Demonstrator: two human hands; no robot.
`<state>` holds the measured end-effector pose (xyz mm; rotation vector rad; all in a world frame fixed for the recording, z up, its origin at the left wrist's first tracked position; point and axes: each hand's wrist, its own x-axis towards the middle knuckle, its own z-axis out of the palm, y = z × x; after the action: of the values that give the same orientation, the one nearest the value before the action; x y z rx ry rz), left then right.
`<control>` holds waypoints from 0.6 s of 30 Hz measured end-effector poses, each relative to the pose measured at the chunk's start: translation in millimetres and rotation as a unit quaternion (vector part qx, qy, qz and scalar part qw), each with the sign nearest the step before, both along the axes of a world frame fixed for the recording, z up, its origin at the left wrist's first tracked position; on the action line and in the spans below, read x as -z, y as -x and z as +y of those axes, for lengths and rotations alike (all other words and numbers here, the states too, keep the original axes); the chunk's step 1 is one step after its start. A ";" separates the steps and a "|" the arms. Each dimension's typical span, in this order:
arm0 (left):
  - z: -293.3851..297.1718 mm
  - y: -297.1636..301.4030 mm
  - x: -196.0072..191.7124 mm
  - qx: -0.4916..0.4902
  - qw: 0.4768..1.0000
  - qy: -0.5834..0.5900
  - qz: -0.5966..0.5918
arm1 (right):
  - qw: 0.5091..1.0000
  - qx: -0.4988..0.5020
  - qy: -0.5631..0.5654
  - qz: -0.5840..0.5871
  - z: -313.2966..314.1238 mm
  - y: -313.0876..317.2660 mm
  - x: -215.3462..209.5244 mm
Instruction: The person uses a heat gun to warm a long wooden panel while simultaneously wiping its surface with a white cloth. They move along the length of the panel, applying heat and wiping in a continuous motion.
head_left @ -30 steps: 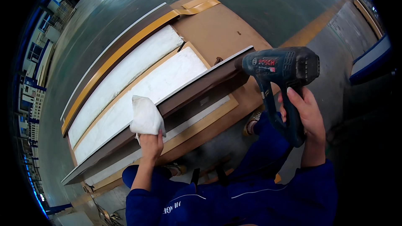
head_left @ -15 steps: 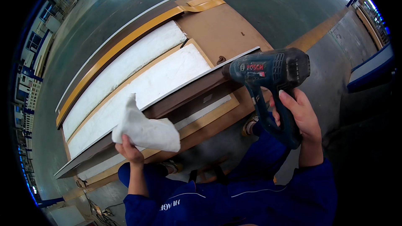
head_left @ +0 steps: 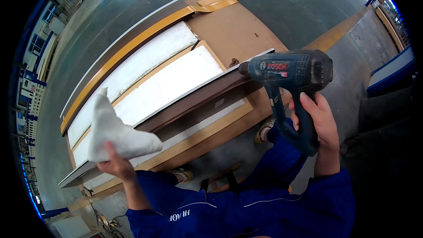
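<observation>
My right hand (head_left: 319,119) grips the handle of a dark blue heat gun (head_left: 291,75), its nozzle pointing left at the right end of a long brown panel (head_left: 194,101) with a pale edge strip. A crumpled white cloth (head_left: 116,134) is held up in my left hand (head_left: 115,165), above the panel's left part and off its surface. The panel lies on a stack of brown boards and white foam slabs (head_left: 163,79).
A cardboard-covered board (head_left: 231,31) with tape strips sits at the stack's far end. Grey concrete floor (head_left: 282,0) lies all around, with a yellow line (head_left: 337,33) at right and a blue-and-white object (head_left: 392,70) at the far right. My blue-clad knees are below the stack.
My left hand has lifted the white cloth off the panel and drawn it left and toward me. The heat gun has shifted left, its nozzle nearer the panel's end.
</observation>
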<state>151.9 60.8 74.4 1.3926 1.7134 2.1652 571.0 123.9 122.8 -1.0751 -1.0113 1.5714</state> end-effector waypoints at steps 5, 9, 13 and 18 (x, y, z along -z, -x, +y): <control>54.5 -63.3 47.5 0.006 0.967 0.046 0.250 | 0.994 0.107 0.001 0.015 -13.1 -20.7 6.3; 63.8 -117.3 74.7 0.084 0.945 0.153 0.277 | 0.987 0.162 -0.003 0.016 -22.6 -38.7 12.1; 70.8 -141.4 101.9 0.191 0.907 0.224 0.302 | 0.989 0.145 -0.001 0.001 -30.0 -59.3 21.9; 88.4 -157.4 99.9 0.237 0.855 0.220 0.405 | 0.983 0.176 0.012 0.043 -35.9 -68.7 28.9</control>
<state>309.3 149.2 -25.4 2.4029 1.6054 0.8734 639.7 88.0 93.9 -1.1238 -0.7011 1.3302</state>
